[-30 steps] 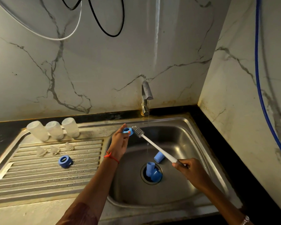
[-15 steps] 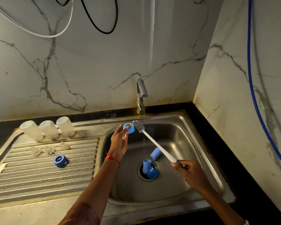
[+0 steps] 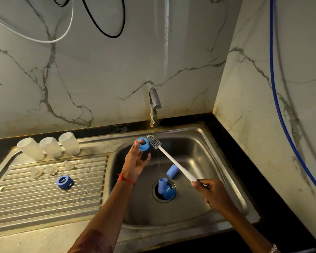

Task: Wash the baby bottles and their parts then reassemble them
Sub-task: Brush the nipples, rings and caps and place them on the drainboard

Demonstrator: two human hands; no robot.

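Observation:
Over the sink basin [image 3: 199, 143], my left hand [image 3: 135, 161] holds up a blue bottle ring [image 3: 143, 144] with a fingertip showing through its hole. My right hand [image 3: 211, 194] grips the white handle of a bottle brush [image 3: 173, 161]; its grey bristle head touches the ring's right side, under a thin stream from the tap [image 3: 154, 106]. Three blue caps lie in the basin: one [image 3: 171, 171] on its side, two [image 3: 165, 189] on the drain. Three clear bottles [image 3: 48, 147] stand upside down on the drainboard, with three clear teats [image 3: 51, 169] and another blue ring [image 3: 64, 182] in front of them.
The ribbed steel drainboard [image 3: 44, 198] fills the left. A black counter edge [image 3: 244, 161] borders the sink at the back and right. Marble walls close the corner; a blue hose [image 3: 279, 106] runs down the right wall and cables hang at the top.
The ring has turned in my left hand, a fingertip now poking through its hole. The brush head stays against it. The camera shifted slightly.

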